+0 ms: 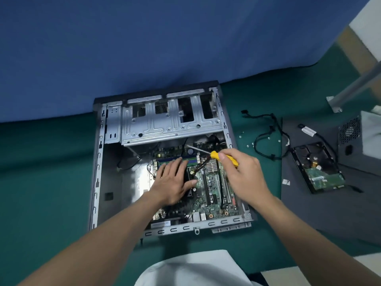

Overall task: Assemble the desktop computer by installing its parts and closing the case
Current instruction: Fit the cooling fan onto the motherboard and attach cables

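The case (pixel 98 162) was laid open on its side on a green mat (pixel 41 182), with the motherboard (pixel 212 182) seated in its near half and a steel drive cage (pixel 169 124) spanning its far half. Inside the case, the left hand (pixel 171 182) was laid flat on the motherboard, fingers straight and slightly spread, their tips reaching the memory slots just before the cage. The right hand (pixel 241 172) was held over the case's right half, and the yellow handle of a screwdriver (pixel 224 158) was pinched between its thumb and curled fingers. The shaft was angled up and left, and its tip was set at the board's far edge, just below the cage. Right of the case, loose screws (pixel 247 144) and black cables (pixel 266 139) were scattered on the mat. Farther right of the case, a hard drive (pixel 317 170) was seen circuit side up on a dark grey panel (pixel 309 203), and a power supply (pixel 350 135) was placed beyond it.
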A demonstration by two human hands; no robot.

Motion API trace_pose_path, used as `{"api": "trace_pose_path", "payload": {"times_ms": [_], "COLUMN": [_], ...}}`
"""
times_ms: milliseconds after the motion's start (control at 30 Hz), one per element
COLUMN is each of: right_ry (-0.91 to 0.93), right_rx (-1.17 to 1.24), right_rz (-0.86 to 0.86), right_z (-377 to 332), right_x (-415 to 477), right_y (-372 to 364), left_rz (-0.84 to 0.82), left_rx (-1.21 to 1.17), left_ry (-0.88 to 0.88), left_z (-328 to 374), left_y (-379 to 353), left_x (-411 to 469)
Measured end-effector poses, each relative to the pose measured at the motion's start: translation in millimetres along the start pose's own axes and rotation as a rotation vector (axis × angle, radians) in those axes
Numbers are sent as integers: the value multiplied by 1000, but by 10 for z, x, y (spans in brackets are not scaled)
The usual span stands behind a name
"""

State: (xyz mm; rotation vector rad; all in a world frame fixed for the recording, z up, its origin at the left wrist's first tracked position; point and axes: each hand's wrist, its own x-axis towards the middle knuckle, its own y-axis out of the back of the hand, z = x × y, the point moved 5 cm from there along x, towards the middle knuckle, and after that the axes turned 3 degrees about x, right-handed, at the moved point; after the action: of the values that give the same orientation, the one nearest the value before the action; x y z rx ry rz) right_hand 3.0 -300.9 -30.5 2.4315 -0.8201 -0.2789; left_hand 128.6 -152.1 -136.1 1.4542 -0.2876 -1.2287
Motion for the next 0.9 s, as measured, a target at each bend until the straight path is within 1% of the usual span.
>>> {"api": "trace_pose_path", "payload": {"times_ms": [100,200,333,533,633,767,833,900], "right_ry": [-95,-233,-324,-435,-488,-569,-556,-499], "right_rx": [247,320,327,428,320,141,67,-43], "right_rz": [150,270,262,312,269,219,178,114], "right_z": [156,414,642,944,1147,1378,1430,1435], "right_x": [-75,-149,-209,-311,-402,-544,-583,-614], "right_y": [222,405,446,458,381,201,100,-4], "left_rz": [28,12,-32,16,-10,88,121,133], "left_rx": [5,2,44,34,33,10,-46,-79], "left_ry": [36,67,53,53,59,101,146,173], "left_z": [78,113,102,110,104,150,204,244], "left_y": [-24,-59,-15,-36,-21,-30,-39,-18], "left_x": [-66,-80,-29,-99,-62,-130,-167,-183]}}
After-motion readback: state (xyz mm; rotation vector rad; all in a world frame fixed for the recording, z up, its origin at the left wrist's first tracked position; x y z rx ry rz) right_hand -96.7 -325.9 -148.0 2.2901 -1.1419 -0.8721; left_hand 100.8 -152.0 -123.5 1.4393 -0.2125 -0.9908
